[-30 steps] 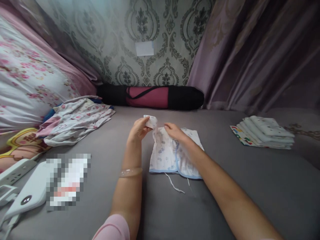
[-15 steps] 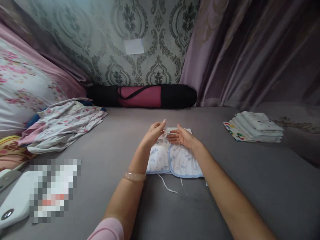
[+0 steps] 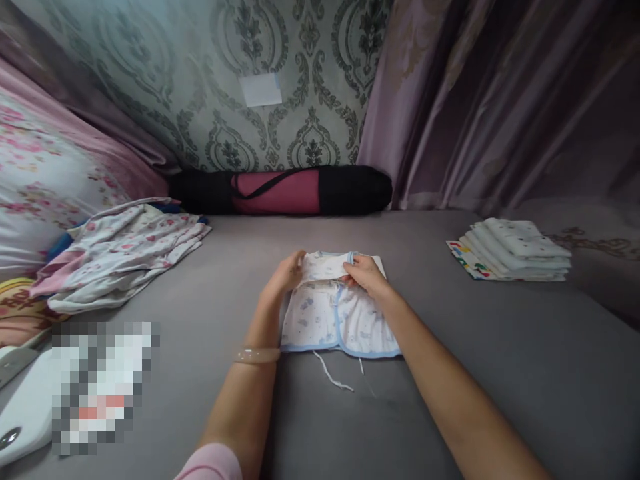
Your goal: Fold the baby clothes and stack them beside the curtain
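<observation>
Fingers [image 3: 352, 268] of the right hand [image 3: 369, 273] are clamping the right end of a folded-over flap [image 3: 323, 267] on a small white shirt [image 3: 311, 320], the thumb pressing from above. Opposite, near the middle of the frame, the left hand [image 3: 288, 273] is touching the flap's left end; its fingers are mostly hiding from view, so whether they are pinching the cloth I cannot tell. Between the hands, the flap is lying across the upper part of the shirt. Below it, two front panels with pale figures and light blue edging are meeting down the middle. White cords [image 3: 333, 375] are trailing from the hem onto a grey sheet [image 3: 200, 360], lower centre.

A pale bangle [image 3: 257, 355] is circling the left forearm, and a pink sleeve [image 3: 215, 464] is showing at the bottom edge. At right, a stack [image 3: 517, 250] of folded cloths is sitting well apart from the shirt. At left, a loose pile [image 3: 125, 243] of printed clothes is lying; in the lower left, a white device [image 3: 35, 403] is resting beside a pixelated item [image 3: 113, 383]. Across the centre, behind everything, a black and maroon bag [image 3: 277, 193] is stretching along a patterned wall [image 3: 310, 87], with a mauve curtain [image 3: 450, 100] hanging upper right.
</observation>
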{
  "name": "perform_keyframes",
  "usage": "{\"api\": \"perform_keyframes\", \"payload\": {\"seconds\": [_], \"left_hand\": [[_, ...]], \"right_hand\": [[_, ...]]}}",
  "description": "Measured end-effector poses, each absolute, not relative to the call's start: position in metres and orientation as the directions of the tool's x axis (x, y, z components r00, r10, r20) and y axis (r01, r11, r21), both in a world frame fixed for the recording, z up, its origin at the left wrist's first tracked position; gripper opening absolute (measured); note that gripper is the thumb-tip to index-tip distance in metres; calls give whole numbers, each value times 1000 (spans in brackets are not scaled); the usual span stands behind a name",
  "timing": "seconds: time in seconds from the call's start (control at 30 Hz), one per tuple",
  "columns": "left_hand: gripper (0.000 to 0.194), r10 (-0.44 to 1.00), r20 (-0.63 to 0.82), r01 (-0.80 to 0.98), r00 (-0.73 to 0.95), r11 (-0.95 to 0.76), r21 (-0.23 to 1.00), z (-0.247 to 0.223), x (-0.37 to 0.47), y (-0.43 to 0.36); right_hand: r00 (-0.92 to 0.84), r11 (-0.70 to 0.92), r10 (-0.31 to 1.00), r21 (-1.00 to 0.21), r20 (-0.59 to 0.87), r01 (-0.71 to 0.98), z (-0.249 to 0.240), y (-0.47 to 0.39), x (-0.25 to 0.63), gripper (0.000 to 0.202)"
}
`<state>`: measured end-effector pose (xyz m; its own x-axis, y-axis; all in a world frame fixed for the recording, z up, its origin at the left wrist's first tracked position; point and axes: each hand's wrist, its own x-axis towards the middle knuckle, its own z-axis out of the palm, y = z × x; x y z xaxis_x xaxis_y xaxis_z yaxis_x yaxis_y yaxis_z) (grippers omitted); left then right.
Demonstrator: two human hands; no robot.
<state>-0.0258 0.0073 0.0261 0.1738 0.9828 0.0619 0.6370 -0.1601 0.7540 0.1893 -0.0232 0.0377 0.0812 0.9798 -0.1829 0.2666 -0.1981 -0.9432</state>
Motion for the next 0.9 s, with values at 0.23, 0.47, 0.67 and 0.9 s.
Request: {"api": "perform_keyframes", "payload": {"seconds": [0.23, 0.47, 0.67, 0.9], "left_hand": [[61, 981, -19, 635, 193, -111, 764, 14, -19, 7], [59, 988, -60, 622, 143, -43, 781, 13, -21, 7], [53, 979, -41, 668, 201, -106, 737, 7, -26, 10], [34, 965, 12, 713, 260, -200, 672, 22, -23, 5]], "right_hand": [[165, -144, 986, -572, -15, 807, 36, -26, 199, 24], [192, -200, 980, -333, -58, 921, 46, -41, 194, 31], [217, -223, 975, -277, -53, 935, 50, -46, 191, 33], [201, -203, 979, -247, -36, 947, 56, -48, 194, 35]]}}
